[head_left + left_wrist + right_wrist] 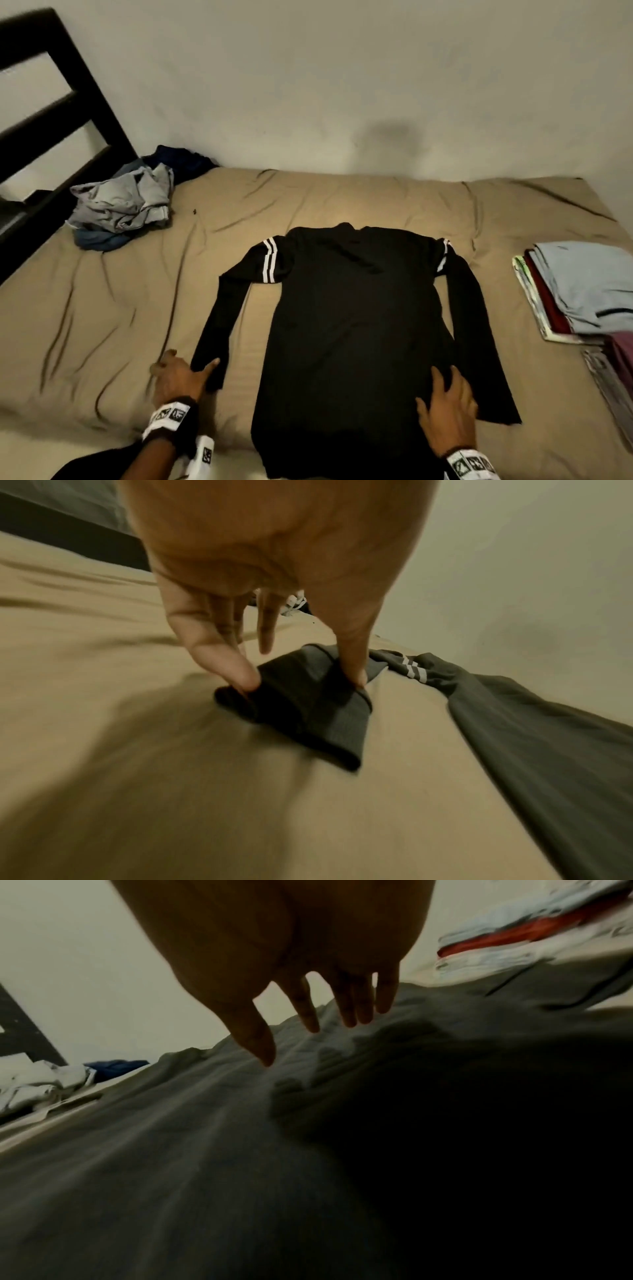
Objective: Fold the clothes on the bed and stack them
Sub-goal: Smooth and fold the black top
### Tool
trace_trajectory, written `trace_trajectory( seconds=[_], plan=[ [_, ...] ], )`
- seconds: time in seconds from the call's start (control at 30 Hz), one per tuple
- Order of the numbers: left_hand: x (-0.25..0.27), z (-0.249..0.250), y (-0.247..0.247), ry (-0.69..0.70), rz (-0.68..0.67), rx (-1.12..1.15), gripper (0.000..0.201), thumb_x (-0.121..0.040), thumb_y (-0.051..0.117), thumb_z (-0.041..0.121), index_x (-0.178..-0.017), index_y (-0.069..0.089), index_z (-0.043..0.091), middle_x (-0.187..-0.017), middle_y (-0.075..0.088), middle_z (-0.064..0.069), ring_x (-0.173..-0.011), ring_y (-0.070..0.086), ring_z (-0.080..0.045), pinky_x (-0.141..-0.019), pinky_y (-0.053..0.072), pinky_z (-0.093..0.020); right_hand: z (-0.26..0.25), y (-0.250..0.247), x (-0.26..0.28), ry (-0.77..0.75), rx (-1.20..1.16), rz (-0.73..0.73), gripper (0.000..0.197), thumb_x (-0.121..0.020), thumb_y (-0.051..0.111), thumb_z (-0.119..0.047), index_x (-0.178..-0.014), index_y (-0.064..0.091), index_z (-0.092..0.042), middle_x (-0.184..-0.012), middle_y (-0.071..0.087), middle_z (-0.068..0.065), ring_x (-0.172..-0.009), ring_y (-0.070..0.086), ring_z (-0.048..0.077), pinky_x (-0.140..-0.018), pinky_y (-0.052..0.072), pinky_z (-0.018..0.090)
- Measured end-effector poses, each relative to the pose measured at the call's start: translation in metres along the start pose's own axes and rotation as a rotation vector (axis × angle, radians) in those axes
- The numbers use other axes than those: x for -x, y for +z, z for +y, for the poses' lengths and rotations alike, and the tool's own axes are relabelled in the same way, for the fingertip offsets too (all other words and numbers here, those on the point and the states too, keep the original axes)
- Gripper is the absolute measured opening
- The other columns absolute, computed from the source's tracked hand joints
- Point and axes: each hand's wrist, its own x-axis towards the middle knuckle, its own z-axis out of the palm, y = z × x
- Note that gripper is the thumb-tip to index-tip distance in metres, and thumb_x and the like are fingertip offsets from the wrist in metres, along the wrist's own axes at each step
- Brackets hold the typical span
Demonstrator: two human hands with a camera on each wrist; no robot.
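A black long-sleeved shirt (342, 325) with two white stripes on each upper sleeve lies flat on the tan bed sheet (102, 325), collar toward the wall. At the near left, my left hand (185, 370) pinches the left sleeve cuff (308, 718) between thumb and fingers and lifts it a little off the sheet. My left hand (301, 680) has its other fingers straight. My right hand (442, 390) rests flat with spread fingers on the shirt's lower right part. In the right wrist view the right hand (308, 1042) touches the dark cloth (205, 1150) and holds nothing.
A loose pile of grey and blue clothes (126, 205) lies at the far left by the black headboard (51, 113). A stack of folded clothes (575, 287) sits at the right edge, with another folded pile (616, 370) nearer me. A plain wall runs behind the bed.
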Motion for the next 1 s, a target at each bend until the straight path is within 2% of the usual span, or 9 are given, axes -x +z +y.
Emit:
trace_trajectory(
  seconds=[0.1, 0.17, 0.3, 0.53, 0.63, 0.7, 0.83, 0.9, 1.0],
  plan=[
    [-0.028, 0.015, -0.015, 0.042, -0.152, -0.252, 0.071, -0.078, 0.073, 0.068, -0.113, 0.060, 0.007, -0.114, 0.067, -0.019, -0.097, 0.066, -0.037, -0.084, 0.054, -0.038, -0.035, -0.001, -0.027, -0.049, 0.004, -0.109, 0.066, -0.098, 0.049, -0.055, -0.154, 0.028, -0.028, -0.158, 0.027, 0.009, -0.145, 0.030, 0.026, -0.117, 0.027, 0.041],
    [-0.034, 0.035, -0.024, 0.084, -0.047, -0.560, 0.035, -0.093, 0.060, 0.044, -0.117, 0.066, 0.019, -0.119, 0.070, -0.006, -0.109, 0.064, -0.028, -0.093, 0.050, -0.036, -0.048, -0.008, -0.055, -0.026, -0.010, -0.093, 0.053, -0.099, 0.048, -0.052, -0.146, 0.042, -0.027, -0.147, 0.040, 0.007, -0.136, 0.041, 0.024, -0.113, 0.032, 0.040],
    [-0.060, 0.114, -0.016, 0.291, 0.076, -0.821, 0.024, -0.091, 0.056, 0.029, -0.114, 0.066, 0.026, -0.116, 0.069, 0.001, -0.116, 0.056, -0.025, -0.099, 0.044, -0.041, -0.058, -0.035, -0.158, -0.037, -0.104, -0.076, 0.038, -0.095, 0.062, -0.034, -0.128, 0.060, -0.017, -0.131, 0.053, 0.018, -0.121, 0.052, 0.037, -0.105, 0.040, 0.044],
    [-0.163, 0.284, 0.062, 0.722, -0.007, -0.260, 0.058, -0.098, 0.049, 0.059, -0.136, 0.055, 0.016, -0.126, 0.065, -0.015, -0.124, 0.050, -0.038, -0.093, 0.049, -0.049, -0.078, -0.090, -0.370, -0.219, -0.121, 0.091, 0.041, -0.088, 0.073, -0.030, -0.128, 0.065, -0.023, -0.137, 0.050, 0.015, -0.127, 0.049, 0.037, -0.107, 0.034, 0.047],
    [-0.212, 0.346, 0.082, 0.774, -0.277, -0.296, 0.093, -0.074, 0.040, 0.095, -0.133, 0.058, 0.025, -0.123, 0.068, -0.003, -0.115, 0.059, -0.029, -0.099, 0.049, -0.046, -0.081, -0.096, -0.440, -0.227, -0.109, -0.032, 0.052, -0.089, 0.073, -0.039, -0.136, 0.059, -0.023, -0.137, 0.057, 0.012, -0.127, 0.054, 0.034, -0.107, 0.039, 0.046],
    [-0.230, 0.372, 0.095, 0.772, -0.481, -0.349, 0.096, -0.055, 0.050, 0.101, -0.114, 0.064, 0.026, -0.108, 0.070, 0.004, -0.100, 0.064, -0.020, -0.093, 0.051, -0.039, -0.080, -0.092, -0.472, -0.240, -0.070, -0.116, 0.047, -0.078, 0.082, -0.047, -0.118, 0.068, -0.027, -0.119, 0.064, 0.008, -0.117, 0.057, 0.033, -0.102, 0.043, 0.047],
    [-0.250, 0.388, 0.107, 0.769, -0.748, -0.424, 0.033, -0.069, 0.090, 0.049, -0.082, 0.079, 0.020, -0.076, 0.075, 0.003, -0.073, 0.069, -0.013, -0.066, 0.053, -0.024, -0.076, -0.088, -0.490, -0.369, -0.221, -0.272, 0.035, -0.064, 0.095, -0.016, -0.063, 0.061, -0.024, -0.077, 0.066, -0.001, -0.085, 0.056, 0.017, -0.085, 0.044, 0.040],
    [-0.262, 0.390, 0.096, 0.763, -0.778, -0.194, 0.014, -0.068, 0.093, 0.025, -0.071, 0.080, 0.021, -0.068, 0.073, 0.003, -0.065, 0.067, -0.011, -0.058, 0.050, -0.019, -0.077, -0.101, -0.492, -0.482, -0.396, -0.369, 0.042, -0.075, 0.083, 0.005, -0.058, 0.049, -0.015, -0.058, 0.051, -0.002, -0.059, 0.048, 0.007, -0.065, 0.039, 0.033],
    [-0.281, 0.404, 0.078, 0.751, -0.837, 0.069, 0.014, -0.075, 0.085, 0.004, -0.072, 0.078, 0.015, -0.073, 0.073, -0.003, -0.070, 0.068, -0.013, -0.062, 0.052, -0.019, -0.079, -0.128, -0.517, -0.555, -0.515, -0.306, 0.048, -0.081, 0.065, 0.023, -0.061, 0.037, -0.011, -0.057, 0.033, 0.000, -0.054, 0.034, 0.007, -0.053, 0.026, 0.027]
  ],
)
